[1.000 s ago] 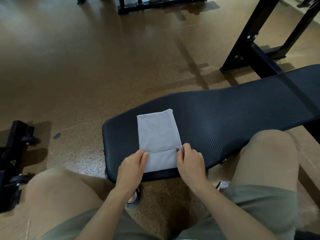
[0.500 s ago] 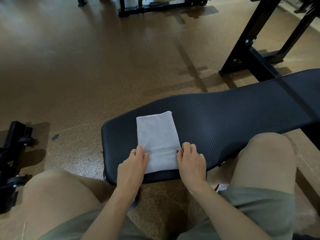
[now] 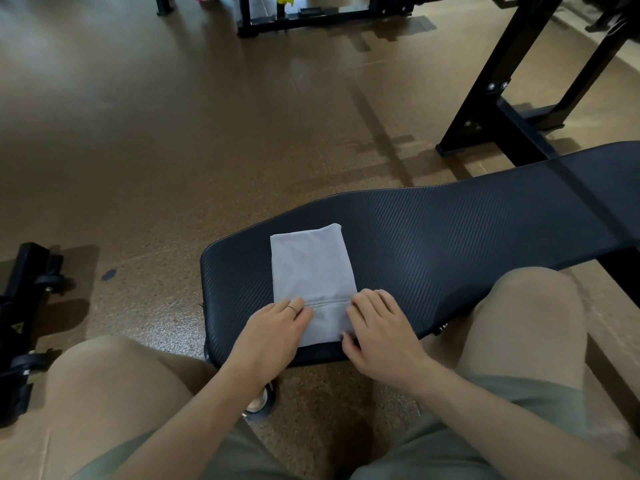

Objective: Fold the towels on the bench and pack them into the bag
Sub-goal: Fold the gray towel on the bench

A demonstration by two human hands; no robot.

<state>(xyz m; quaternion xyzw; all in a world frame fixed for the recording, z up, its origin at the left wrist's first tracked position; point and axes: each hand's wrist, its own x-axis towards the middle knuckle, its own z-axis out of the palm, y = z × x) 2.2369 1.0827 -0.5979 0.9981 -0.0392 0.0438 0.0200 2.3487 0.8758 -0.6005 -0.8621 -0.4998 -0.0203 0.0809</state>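
A grey towel (image 3: 311, 271), folded into a narrow rectangle, lies on the near end of the black padded bench (image 3: 450, 230). A stitched hem runs across its near part. My left hand (image 3: 273, 327) rests on the towel's left edge at the hem, with its fingers laid fairly flat. At the right edge my right hand (image 3: 377, 327) has its fingers beside the hem and its thumb touching the towel's near right corner. No bag is in view.
My knees sit on either side of the bench's near end. A black steel rack frame (image 3: 502, 88) stands behind the bench at the right. Wheeled black equipment (image 3: 24, 306) is on the brown floor at the left. More frames (image 3: 311, 15) stand far back.
Both hands stay at the towel's hem. The left hand's fingers have slid a little further onto the cloth and lie flatter. The towel has not moved.
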